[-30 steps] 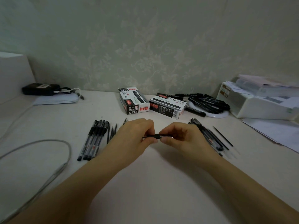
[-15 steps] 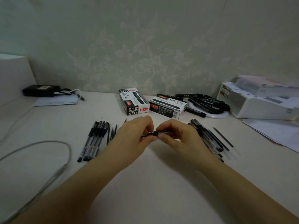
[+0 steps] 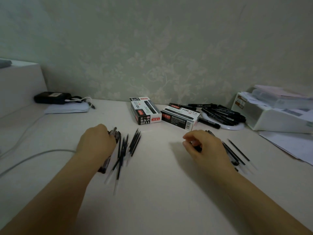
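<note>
The left hand (image 3: 96,143) curls over the pen row (image 3: 104,165) beside loose refills (image 3: 124,150), its grip hidden, while the right hand (image 3: 205,146) pinches a small dark part (image 3: 197,148) by the right-hand pens (image 3: 232,155): likely laying one pen down, next lifting a fresh one cleanly.

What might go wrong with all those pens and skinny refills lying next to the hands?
1. The left hand sits right beside the loose refills; a nudge might scatter them or roll them across the table.
2. The right hand pinches a small dark piece; it may slip and get lost among the pens behind it.
</note>
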Demonstrator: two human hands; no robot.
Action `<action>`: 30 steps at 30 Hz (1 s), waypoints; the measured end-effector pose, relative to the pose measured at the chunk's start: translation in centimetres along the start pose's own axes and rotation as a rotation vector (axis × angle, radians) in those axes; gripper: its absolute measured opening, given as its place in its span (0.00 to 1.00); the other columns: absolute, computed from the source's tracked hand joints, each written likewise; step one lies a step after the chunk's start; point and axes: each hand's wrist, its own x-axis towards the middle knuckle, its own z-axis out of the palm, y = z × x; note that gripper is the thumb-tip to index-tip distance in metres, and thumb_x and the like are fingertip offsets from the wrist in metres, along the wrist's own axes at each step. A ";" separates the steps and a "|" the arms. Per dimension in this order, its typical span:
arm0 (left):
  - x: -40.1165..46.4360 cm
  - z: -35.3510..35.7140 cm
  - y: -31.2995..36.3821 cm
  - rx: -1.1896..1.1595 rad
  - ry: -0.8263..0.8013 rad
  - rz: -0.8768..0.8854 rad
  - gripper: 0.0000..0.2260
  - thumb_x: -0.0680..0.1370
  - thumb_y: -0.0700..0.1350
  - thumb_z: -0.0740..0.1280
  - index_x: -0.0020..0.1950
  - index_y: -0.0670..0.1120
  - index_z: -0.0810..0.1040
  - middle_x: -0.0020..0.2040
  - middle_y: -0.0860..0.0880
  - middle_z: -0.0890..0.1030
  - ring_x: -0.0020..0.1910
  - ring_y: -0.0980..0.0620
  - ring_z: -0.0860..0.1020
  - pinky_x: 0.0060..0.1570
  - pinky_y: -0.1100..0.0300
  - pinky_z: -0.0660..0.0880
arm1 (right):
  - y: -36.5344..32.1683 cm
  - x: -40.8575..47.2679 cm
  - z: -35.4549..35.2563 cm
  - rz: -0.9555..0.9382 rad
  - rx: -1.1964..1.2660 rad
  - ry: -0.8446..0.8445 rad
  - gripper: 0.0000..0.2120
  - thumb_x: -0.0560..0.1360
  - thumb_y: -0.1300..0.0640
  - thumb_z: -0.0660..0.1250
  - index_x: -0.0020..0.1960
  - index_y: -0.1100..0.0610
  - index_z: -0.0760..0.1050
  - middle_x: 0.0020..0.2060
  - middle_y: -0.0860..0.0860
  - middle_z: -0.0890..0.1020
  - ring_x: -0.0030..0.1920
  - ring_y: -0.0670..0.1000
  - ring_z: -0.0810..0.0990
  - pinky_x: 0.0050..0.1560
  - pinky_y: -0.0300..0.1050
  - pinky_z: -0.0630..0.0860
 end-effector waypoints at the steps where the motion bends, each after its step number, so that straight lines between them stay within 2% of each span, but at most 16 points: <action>1: 0.0 0.0 0.0 0.012 -0.026 -0.006 0.11 0.79 0.45 0.62 0.40 0.40 0.71 0.33 0.47 0.71 0.31 0.50 0.68 0.30 0.58 0.61 | 0.1 0.0 -0.1 0.012 -0.011 0.008 0.05 0.77 0.55 0.69 0.53 0.49 0.80 0.43 0.39 0.78 0.46 0.39 0.76 0.44 0.27 0.69; 4: -0.3 0.0 0.1 0.025 -0.052 0.002 0.10 0.79 0.46 0.63 0.42 0.41 0.70 0.33 0.48 0.70 0.32 0.51 0.68 0.30 0.58 0.62 | 0.4 0.1 -0.4 0.047 -0.041 0.010 0.04 0.77 0.55 0.69 0.51 0.50 0.81 0.44 0.43 0.80 0.44 0.40 0.77 0.42 0.27 0.70; 6: -0.4 -0.1 0.2 0.039 -0.056 0.025 0.11 0.78 0.49 0.64 0.47 0.41 0.70 0.38 0.46 0.74 0.35 0.50 0.70 0.32 0.58 0.65 | 0.6 0.1 -0.6 0.069 -0.090 0.017 0.03 0.77 0.55 0.69 0.49 0.49 0.80 0.43 0.44 0.80 0.43 0.42 0.76 0.42 0.29 0.69; 9: -0.6 -0.2 0.4 0.043 -0.056 0.053 0.12 0.78 0.49 0.65 0.50 0.42 0.70 0.44 0.43 0.76 0.41 0.46 0.72 0.38 0.56 0.69 | 0.8 0.1 -1.2 0.135 -0.214 0.049 0.02 0.76 0.52 0.70 0.47 0.50 0.79 0.42 0.45 0.77 0.43 0.47 0.76 0.44 0.43 0.75; 11: -0.8 -0.2 0.6 0.039 -0.054 0.067 0.12 0.78 0.49 0.65 0.51 0.41 0.70 0.46 0.43 0.75 0.43 0.45 0.74 0.40 0.55 0.71 | 0.9 0.1 -1.5 0.188 -0.293 0.042 0.05 0.75 0.50 0.70 0.46 0.50 0.77 0.42 0.45 0.75 0.42 0.48 0.75 0.43 0.47 0.75; 17: -1.5 -0.4 1.7 -0.001 0.012 0.128 0.11 0.77 0.50 0.66 0.51 0.43 0.71 0.46 0.44 0.74 0.44 0.44 0.74 0.42 0.52 0.73 | 0.5 -0.1 -1.8 0.257 -0.406 -0.094 0.08 0.74 0.47 0.70 0.45 0.51 0.75 0.44 0.48 0.75 0.43 0.50 0.75 0.44 0.46 0.75; 21: -3.2 -0.3 4.3 -0.173 0.046 0.297 0.07 0.76 0.53 0.68 0.43 0.51 0.73 0.39 0.52 0.75 0.40 0.53 0.73 0.38 0.57 0.68 | 0.1 -0.1 -1.8 0.233 -0.428 -0.110 0.09 0.75 0.47 0.69 0.44 0.51 0.75 0.43 0.48 0.76 0.42 0.49 0.76 0.42 0.43 0.73; 24: -4.7 0.6 5.8 -0.254 -0.046 0.395 0.08 0.74 0.53 0.69 0.38 0.54 0.73 0.35 0.55 0.74 0.35 0.60 0.72 0.33 0.62 0.64 | 0.0 0.0 -1.4 0.220 -0.469 -0.159 0.10 0.77 0.46 0.67 0.45 0.52 0.76 0.43 0.47 0.76 0.43 0.48 0.76 0.42 0.42 0.71; 27: -5.6 1.5 6.5 -0.331 -0.135 0.417 0.07 0.74 0.54 0.69 0.39 0.54 0.75 0.34 0.55 0.75 0.33 0.61 0.73 0.30 0.67 0.63 | 0.0 0.1 -1.1 0.218 -0.484 -0.189 0.10 0.78 0.46 0.65 0.44 0.52 0.76 0.41 0.47 0.76 0.41 0.48 0.76 0.41 0.42 0.72; 29: -5.7 1.8 6.6 -0.406 -0.195 0.394 0.07 0.74 0.55 0.69 0.39 0.55 0.76 0.35 0.55 0.77 0.34 0.64 0.74 0.29 0.71 0.63 | 0.0 0.2 -0.9 0.202 -0.407 -0.159 0.10 0.77 0.46 0.67 0.43 0.52 0.77 0.38 0.46 0.77 0.38 0.46 0.76 0.38 0.41 0.72; 30: -5.8 1.9 6.7 -0.454 -0.233 0.377 0.07 0.74 0.55 0.69 0.40 0.55 0.77 0.36 0.55 0.78 0.34 0.64 0.75 0.31 0.71 0.66 | -0.2 0.2 -0.9 0.206 -0.290 -0.123 0.10 0.76 0.46 0.68 0.41 0.52 0.77 0.35 0.45 0.77 0.35 0.44 0.76 0.35 0.39 0.72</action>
